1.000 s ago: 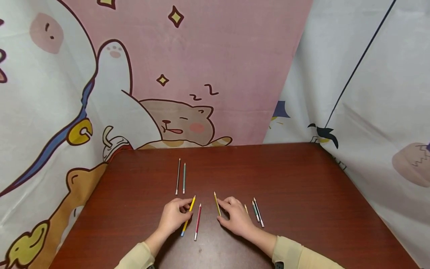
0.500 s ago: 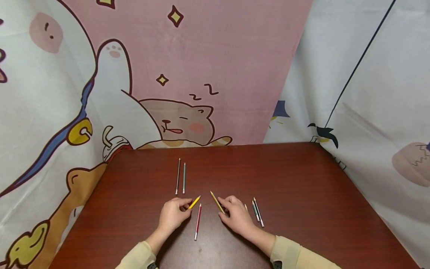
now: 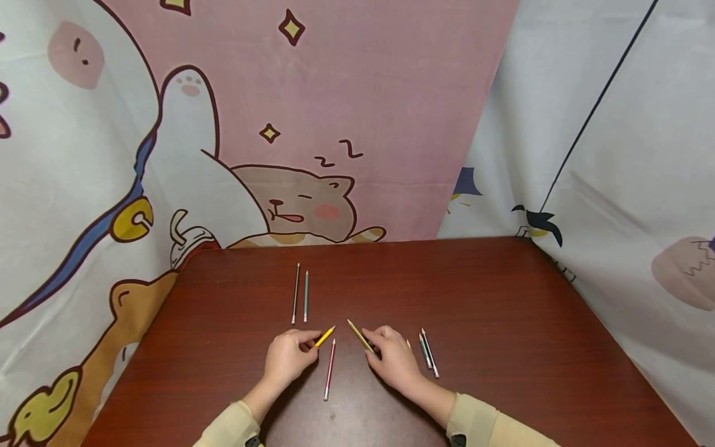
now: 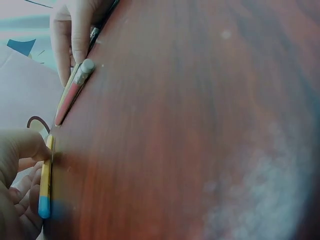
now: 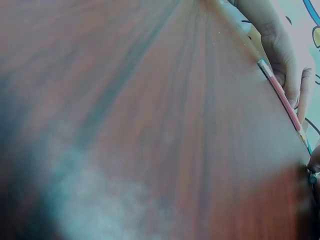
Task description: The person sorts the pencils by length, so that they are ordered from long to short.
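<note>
We've got even, fairly bright light across the head view, sharp right down to the red pencil (image 3: 330,369). Soft shadows sit beside both forearms (image 3: 259,398), and we catch a pale sheen on the near part of the table (image 3: 385,285). Over to the 2 wrist views: we're in milky haze now, wood grain smeared, cloudy glare low in each, outer lower corners dark and out of focus.

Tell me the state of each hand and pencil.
Left hand: pinching
Right hand: pinching
Yellow pencil: sharpened, in left hand
Gold pencil: sharpened, in right hand
Red pencil: sharpened, lying unheld
Two far pencils: sharpened, lying apart
Two right-side pencils: sharpened, lying close together
Pencil by right hand: mostly hidden
</note>
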Action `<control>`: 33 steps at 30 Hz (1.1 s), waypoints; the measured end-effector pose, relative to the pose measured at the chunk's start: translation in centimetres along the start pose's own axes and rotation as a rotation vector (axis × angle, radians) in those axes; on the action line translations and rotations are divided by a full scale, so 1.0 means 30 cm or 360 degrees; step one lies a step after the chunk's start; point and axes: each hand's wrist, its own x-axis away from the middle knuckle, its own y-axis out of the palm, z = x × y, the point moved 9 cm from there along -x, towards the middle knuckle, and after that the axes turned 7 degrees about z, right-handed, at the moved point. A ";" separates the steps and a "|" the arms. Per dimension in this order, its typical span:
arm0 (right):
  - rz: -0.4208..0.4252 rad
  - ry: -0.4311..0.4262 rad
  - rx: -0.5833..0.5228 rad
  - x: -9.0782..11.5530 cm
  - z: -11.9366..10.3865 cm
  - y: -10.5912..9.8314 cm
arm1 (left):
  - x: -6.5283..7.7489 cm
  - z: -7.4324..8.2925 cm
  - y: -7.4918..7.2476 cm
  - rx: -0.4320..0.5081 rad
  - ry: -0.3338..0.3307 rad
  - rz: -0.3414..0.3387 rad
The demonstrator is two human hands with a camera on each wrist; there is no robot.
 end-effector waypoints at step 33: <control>-0.0018 0.0153 -0.0350 -0.043 0.026 -0.014 | -0.016 -0.027 -0.019 0.0229 -0.0097 0.0059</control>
